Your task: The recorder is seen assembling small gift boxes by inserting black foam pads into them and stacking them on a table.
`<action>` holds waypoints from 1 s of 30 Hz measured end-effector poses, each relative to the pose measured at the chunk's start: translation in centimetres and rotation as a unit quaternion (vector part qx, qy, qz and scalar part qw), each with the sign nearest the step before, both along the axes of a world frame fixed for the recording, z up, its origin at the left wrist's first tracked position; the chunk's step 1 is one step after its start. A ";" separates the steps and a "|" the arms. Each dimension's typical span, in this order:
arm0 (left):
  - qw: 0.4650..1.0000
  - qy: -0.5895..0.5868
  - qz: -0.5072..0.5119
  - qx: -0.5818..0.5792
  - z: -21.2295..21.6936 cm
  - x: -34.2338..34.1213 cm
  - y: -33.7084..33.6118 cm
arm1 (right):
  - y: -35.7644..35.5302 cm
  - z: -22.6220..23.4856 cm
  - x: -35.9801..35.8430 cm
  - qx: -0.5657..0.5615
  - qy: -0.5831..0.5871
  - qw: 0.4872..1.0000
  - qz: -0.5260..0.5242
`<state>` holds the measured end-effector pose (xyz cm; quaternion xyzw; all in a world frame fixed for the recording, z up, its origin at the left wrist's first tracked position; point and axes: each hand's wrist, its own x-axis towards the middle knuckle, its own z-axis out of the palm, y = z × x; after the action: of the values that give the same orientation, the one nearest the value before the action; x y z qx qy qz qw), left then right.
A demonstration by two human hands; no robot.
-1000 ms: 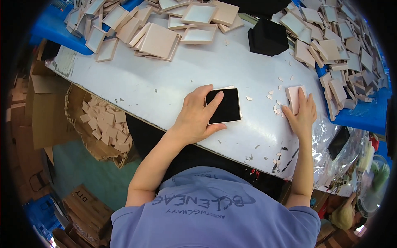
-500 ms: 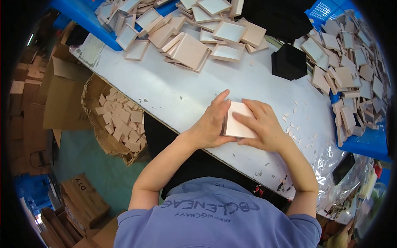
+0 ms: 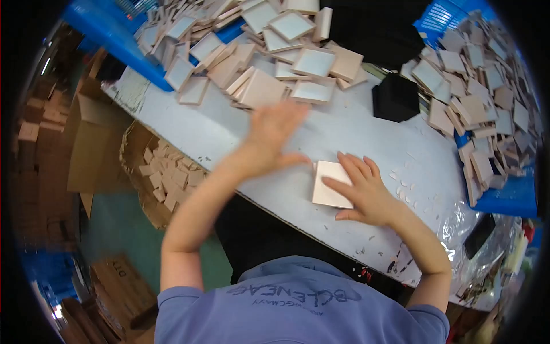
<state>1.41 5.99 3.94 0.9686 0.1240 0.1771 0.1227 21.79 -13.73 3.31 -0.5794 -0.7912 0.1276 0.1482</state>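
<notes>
A small square pale pink box [image 3: 327, 198] lies on the white tabletop in front of me. My right hand [image 3: 366, 192] grips it from the right, index finger across the top, other fingers at the far edge and thumb at the near side. My left hand [image 3: 272, 137], smeared by motion, is held up left of the box with fingers stretched and thumb apart, nothing visible in it. Just beyond its fingertips begins a heap of pale pink square lids or trays [image 3: 264, 89], several showing whitish insides.
A black block [image 3: 396, 98] stands at the back right, beside a blue crate [image 3: 504, 198] heaped with similar pieces. Another blue crate [image 3: 123, 49] is at the far left. A cardboard box [image 3: 134, 183] of small pink pieces sits below the left table edge. Plastic film [image 3: 458, 241] lies right.
My left hand has let go of the pink box and moved away to the left and toward the heap. My right hand stays on the box.
</notes>
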 end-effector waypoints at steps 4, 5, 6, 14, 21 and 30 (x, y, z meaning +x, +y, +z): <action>0.978 0.141 0.059 0.145 2.4 1.3 6.0 | 3.9 2.9 6.2 0.246 0.049 0.961 -0.117; 0.978 0.137 0.043 0.149 2.4 1.0 6.8 | 4.9 3.9 7.6 0.289 0.013 0.942 -0.173; 0.968 0.186 0.045 0.163 2.4 1.2 7.6 | 5.5 4.0 9.3 0.303 -0.067 0.925 -0.219; 0.911 0.341 0.022 0.233 4.3 2.8 6.8 | 6.4 1.8 11.1 0.219 -0.138 0.925 -0.277; 0.991 -0.128 -0.033 -0.005 6.2 1.9 2.8 | 5.8 0.0 12.4 0.390 0.136 0.834 -0.366; 0.941 -0.178 0.032 -0.285 -3.6 2.3 -5.3 | 3.7 -0.7 8.3 0.417 0.161 0.820 -0.359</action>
<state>3.75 0.73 0.37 0.8411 0.1760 0.3079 0.4083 30.07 -10.03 2.63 -0.6766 -0.4700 -0.1853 0.5357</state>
